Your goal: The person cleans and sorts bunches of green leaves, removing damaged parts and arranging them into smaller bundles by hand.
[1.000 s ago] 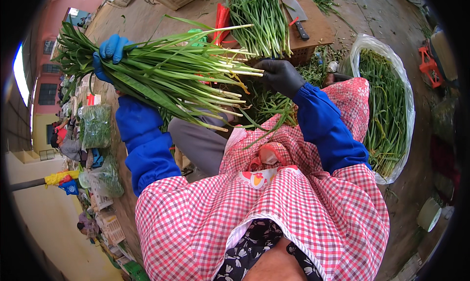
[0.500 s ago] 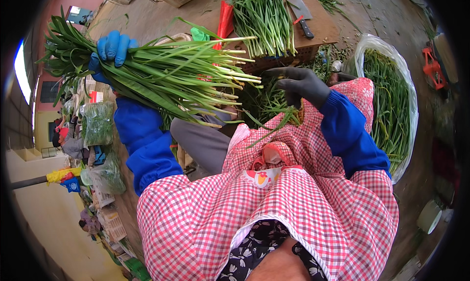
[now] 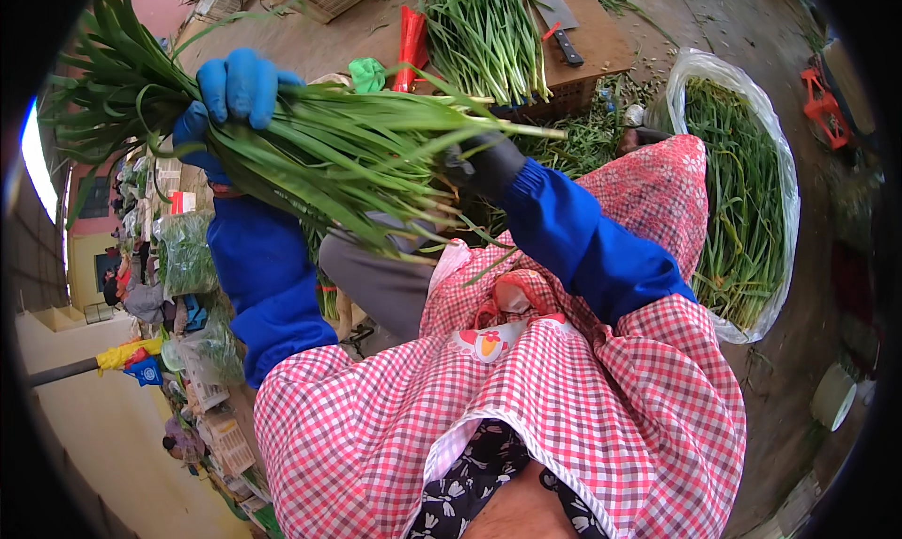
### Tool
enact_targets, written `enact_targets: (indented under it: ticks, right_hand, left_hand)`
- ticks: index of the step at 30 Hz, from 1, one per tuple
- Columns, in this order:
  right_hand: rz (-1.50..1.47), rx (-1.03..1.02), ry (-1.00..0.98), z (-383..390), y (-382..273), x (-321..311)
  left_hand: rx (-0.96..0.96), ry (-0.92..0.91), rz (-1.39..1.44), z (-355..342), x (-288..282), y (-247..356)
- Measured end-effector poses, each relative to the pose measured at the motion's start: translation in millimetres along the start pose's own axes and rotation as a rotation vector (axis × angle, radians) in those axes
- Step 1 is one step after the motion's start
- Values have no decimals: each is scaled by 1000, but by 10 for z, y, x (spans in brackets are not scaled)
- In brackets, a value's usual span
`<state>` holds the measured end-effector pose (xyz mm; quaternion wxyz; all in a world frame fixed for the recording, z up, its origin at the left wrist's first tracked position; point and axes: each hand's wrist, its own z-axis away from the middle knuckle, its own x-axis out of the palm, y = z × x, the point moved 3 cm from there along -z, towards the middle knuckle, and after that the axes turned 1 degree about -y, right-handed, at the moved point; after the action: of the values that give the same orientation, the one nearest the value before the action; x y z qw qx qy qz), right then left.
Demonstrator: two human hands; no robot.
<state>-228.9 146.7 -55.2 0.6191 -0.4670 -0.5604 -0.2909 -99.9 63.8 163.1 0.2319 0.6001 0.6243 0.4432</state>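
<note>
A long bunch of garlic chives (image 3: 348, 154) lies across the left of my view, leaves to the left and pale stalk ends to the right. My left hand (image 3: 235, 97), in a blue rubber glove, is closed round its leafy part and holds it up. At the stalk ends is my right hand (image 3: 479, 166) in a dark grey glove. Its fingers are curled against the stalks, slightly blurred and partly hidden by them. One pale stalk sticks out above this hand. Loose green leaves (image 3: 573, 149) lie beyond it.
A pile of garlic chives (image 3: 479, 36) and a cleaver (image 3: 556, 22) rest on a brown board (image 3: 601, 46). To the right stands a clear plastic bag (image 3: 794, 191) full of greens. A red plastic bag (image 3: 411, 46) is beside the board. Bagged greens (image 3: 188, 252) and other people are at left.
My right hand has moved left from beside the bunch in among the stalk ends, its fingers now curled. The left hand still grips the bunch. My view has shifted slightly.
</note>
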Motion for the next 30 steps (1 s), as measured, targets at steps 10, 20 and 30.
enact_targets:
  ticks: [10, 20, 30]
  right_hand:
    - [788, 356, 87, 966, -395, -595]
    - [824, 158, 252, 709, -484, 206]
    - [221, 109, 24, 147, -38, 376]
  left_hand:
    - [229, 299, 245, 803, -704, 479]
    - [255, 376, 160, 809, -601, 464]
    - [196, 158, 169, 466, -296, 216]
